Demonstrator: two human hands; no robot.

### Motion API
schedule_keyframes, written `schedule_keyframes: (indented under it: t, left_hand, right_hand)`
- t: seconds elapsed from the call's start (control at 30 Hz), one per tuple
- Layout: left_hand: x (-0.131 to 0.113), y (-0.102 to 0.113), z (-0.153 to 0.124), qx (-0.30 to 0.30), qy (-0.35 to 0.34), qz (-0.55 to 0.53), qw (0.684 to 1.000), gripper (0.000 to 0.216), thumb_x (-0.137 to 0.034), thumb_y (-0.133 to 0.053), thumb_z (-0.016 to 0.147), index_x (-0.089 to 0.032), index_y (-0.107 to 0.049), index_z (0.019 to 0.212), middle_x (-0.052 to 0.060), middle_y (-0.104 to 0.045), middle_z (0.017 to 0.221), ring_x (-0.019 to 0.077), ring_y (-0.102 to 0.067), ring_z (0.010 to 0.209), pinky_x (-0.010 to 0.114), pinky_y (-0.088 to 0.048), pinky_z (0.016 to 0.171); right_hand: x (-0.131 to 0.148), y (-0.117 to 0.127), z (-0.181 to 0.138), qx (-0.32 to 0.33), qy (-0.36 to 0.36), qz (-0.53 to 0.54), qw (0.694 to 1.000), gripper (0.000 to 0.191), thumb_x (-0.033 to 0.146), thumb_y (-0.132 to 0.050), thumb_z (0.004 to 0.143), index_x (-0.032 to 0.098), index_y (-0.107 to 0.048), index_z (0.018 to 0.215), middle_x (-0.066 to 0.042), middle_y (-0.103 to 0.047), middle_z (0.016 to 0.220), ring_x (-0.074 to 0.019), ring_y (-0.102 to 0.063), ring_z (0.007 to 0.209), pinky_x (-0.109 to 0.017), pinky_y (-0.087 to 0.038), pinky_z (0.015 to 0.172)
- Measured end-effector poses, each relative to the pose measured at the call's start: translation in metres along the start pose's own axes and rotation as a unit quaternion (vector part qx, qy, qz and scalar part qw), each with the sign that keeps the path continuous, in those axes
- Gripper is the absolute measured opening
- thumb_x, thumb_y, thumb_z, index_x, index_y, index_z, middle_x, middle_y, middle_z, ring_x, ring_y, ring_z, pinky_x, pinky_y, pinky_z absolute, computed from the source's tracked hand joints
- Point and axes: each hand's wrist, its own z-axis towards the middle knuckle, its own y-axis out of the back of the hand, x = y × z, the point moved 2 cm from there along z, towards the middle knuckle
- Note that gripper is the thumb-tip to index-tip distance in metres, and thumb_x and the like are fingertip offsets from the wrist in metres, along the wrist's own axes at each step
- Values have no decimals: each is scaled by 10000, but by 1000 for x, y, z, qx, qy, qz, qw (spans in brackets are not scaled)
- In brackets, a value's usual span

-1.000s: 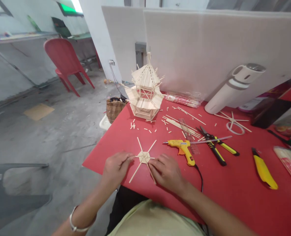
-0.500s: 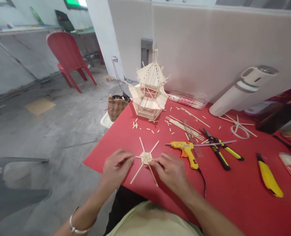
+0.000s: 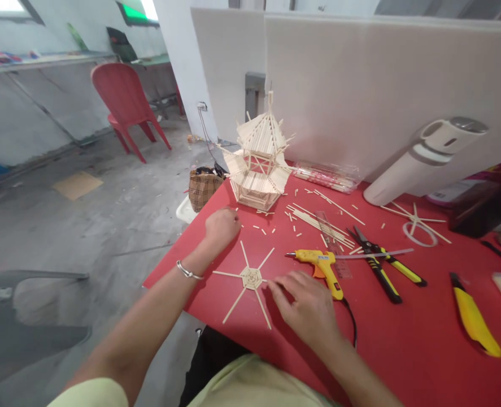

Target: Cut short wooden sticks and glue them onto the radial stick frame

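A star-shaped stick frame [image 3: 251, 278] lies flat on the red tabletop, thin spokes running out from a small woven-looking hexagonal middle. My right hand [image 3: 307, 308] is at its right side, thumb and forefinger closed around the right spoke, whose outer end they hide. Farther back, my left hand [image 3: 222, 229] reaches down among short cut stick pieces [image 3: 256, 228] in front of a pagoda-like stick model [image 3: 261, 164]. Its fingers are drawn together, and whatever they hold is hidden. A yellow glue gun [image 3: 318, 263] rests just beyond my right hand.
Right of the glue gun lie pliers-like cutters [image 3: 377, 260], a clear ruler [image 3: 335, 243], long sticks [image 3: 318, 223] and a yellow-handled cutter [image 3: 474, 316]. Behind stand a white tumbler [image 3: 419, 161] and a second stick star [image 3: 415, 217]. A red chair [image 3: 125, 99] is across the floor.
My left hand has left the frame's left side and moved forward to the cut pieces by the model. My right hand has shifted slightly right along the frame.
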Motion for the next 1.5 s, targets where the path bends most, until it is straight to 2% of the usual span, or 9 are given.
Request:
schedule_keyframes:
  t: [0.17, 0.3, 0.6, 0.7, 0.83, 0.93, 1.03, 1.3, 1.5]
  left_hand:
    - [-1, -6, 12, 36, 9, 39, 999, 205, -191, -529, 809, -125, -718, 849, 173, -714, 968, 296, -656, 923, 308, -451, 696]
    - [-2, -7, 15, 61, -4, 59, 996, 184, -183, -542, 802, -133, -707, 867, 158, -705, 982, 290, -651, 935, 312, -464, 715]
    - [-7, -7, 8, 59, -73, 34, 995, 178, -124, -528, 798, -131, -688, 876, 146, -707, 931, 264, -647, 922, 327, -464, 759]
    - [1, 1, -7, 53, -44, -142, 987, 136, -182, -568, 810, -152, -686, 871, 84, -718, 814, 208, -665, 796, 278, -471, 667]
    - [18, 9, -44, 109, 118, -529, 833, 200, -244, -742, 709, -142, -678, 868, 45, -703, 697, 169, -676, 640, 212, -431, 495]
    - [27, 12, -78, 130, 197, -630, 740, 288, -201, -839, 595, -130, -693, 833, 54, -714, 714, 168, -692, 652, 190, -446, 470]
    - [33, 9, -107, 134, 237, -675, 685, 358, -189, -884, 540, -122, -697, 838, 54, -711, 674, 144, -667, 573, 182, -451, 444]
    - [33, -7, -143, 156, 243, -712, 640, 395, -314, -907, 553, -146, -623, 771, 13, -651, 575, 124, -597, 462, 182, -401, 368]
    - [29, -13, -154, 174, 251, -731, 611, 324, -225, -878, 604, -134, -659, 823, 40, -687, 619, 119, -621, 490, 177, -440, 404]
  right_hand:
    - [-46, 21, -8, -20, -93, -157, 983, 119, 237, -573, 860, 229, -646, 954, -48, -689, 920, -202, -607, 819, -306, -387, 687]
    - [-72, 31, -10, 87, -198, -224, 950, 258, 222, -581, 783, 223, -591, 1041, -63, -640, 988, -237, -593, 942, -299, -380, 654]
    - [-90, 29, -11, 157, -356, -173, 905, 297, 291, -575, 786, 216, -543, 1071, -79, -674, 992, -228, -648, 834, -274, -319, 563]
    - [-102, 30, -16, 140, -403, -93, 900, 347, 317, -610, 732, 219, -572, 1064, -67, -707, 925, -234, -666, 806, -280, -373, 601]
    - [-113, 32, -26, 108, -420, 34, 901, 388, 326, -610, 693, 207, -609, 1062, -59, -720, 951, -220, -680, 817, -279, -447, 664]
    - [-109, 32, -34, 73, -418, 116, 898, 367, 367, -573, 724, 190, -615, 1043, -58, -715, 920, -206, -676, 727, -290, -479, 640]
    - [-93, 33, -35, 34, -402, 209, 891, 373, 415, -566, 769, 185, -583, 1062, -49, -710, 885, -191, -661, 660, -292, -500, 610]
    - [-30, 49, -5, 63, -258, 123, 956, 303, 474, -636, 769, 206, -576, 899, 20, -603, 694, -141, -532, 568, -251, -425, 538]
    - [-5, 40, 5, 48, -187, 23, 981, 461, 635, -715, 699, 223, -514, 740, 15, -564, 673, -138, -496, 556, -248, -376, 522]
